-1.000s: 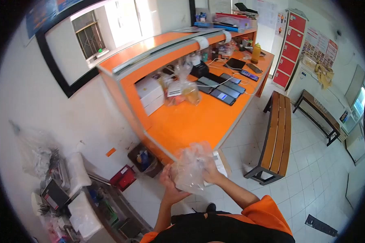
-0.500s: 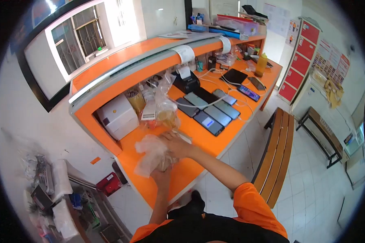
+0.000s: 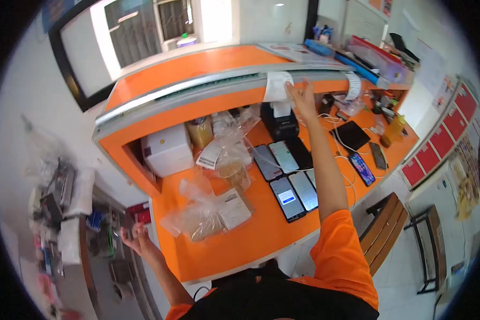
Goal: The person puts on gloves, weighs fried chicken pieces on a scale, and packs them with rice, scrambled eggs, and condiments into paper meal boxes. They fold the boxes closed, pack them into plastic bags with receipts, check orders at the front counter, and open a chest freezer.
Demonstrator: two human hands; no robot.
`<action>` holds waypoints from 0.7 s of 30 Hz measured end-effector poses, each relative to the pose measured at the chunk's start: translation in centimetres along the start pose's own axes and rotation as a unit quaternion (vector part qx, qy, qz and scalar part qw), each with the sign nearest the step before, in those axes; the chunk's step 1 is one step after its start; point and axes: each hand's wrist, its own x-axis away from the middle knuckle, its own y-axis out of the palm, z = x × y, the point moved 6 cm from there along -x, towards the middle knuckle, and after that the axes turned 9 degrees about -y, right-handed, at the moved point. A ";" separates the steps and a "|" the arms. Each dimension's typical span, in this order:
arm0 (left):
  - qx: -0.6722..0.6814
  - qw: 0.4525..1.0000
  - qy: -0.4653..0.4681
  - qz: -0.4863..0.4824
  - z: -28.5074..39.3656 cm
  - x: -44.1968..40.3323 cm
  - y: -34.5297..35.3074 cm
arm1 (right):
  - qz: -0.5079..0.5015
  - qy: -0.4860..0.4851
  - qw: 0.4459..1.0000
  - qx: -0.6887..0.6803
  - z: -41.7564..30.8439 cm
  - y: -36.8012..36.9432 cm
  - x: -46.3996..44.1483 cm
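Note:
My right hand (image 3: 302,98) reaches up to the counter's upper ledge, its fingertips at a white paper slip (image 3: 278,87) that hangs over the edge above a black printer (image 3: 279,124). Whether the fingers pinch the slip is hard to make out. Off the desk's left side, my left hand (image 3: 138,239) hangs in the air with fingers apart and nothing in it. A knotted clear plastic bag (image 3: 200,220) with a white label (image 3: 233,208) lies on the orange desk (image 3: 197,261). Behind it is another tied bag (image 3: 232,162) with a printed slip.
Several phones (image 3: 288,198) lie right of the bags, with white cables around them. A white box (image 3: 167,149) fills the left cubby. Farther right are a tablet (image 3: 350,135), a yellow bottle (image 3: 393,130) and a wooden bench (image 3: 384,232). Shelves with supplies stand at left.
The bag my hands held now lies on the desk, let go. My right hand has moved up to the slip on the ledge, and my left hand has moved off to the left.

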 end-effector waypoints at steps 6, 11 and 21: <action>0.052 0.974 0.187 -0.119 6.8 4.9 8.1 | -0.138 0.041 0.977 -0.159 -2.0 3.7 11.0; -0.136 0.874 0.204 -0.419 6.9 10.0 19.8 | -0.351 0.189 0.881 -0.255 2.2 4.1 30.9; -0.645 0.440 0.057 -0.622 -7.0 7.7 26.1 | -0.377 0.216 0.864 -0.255 -0.6 3.4 36.1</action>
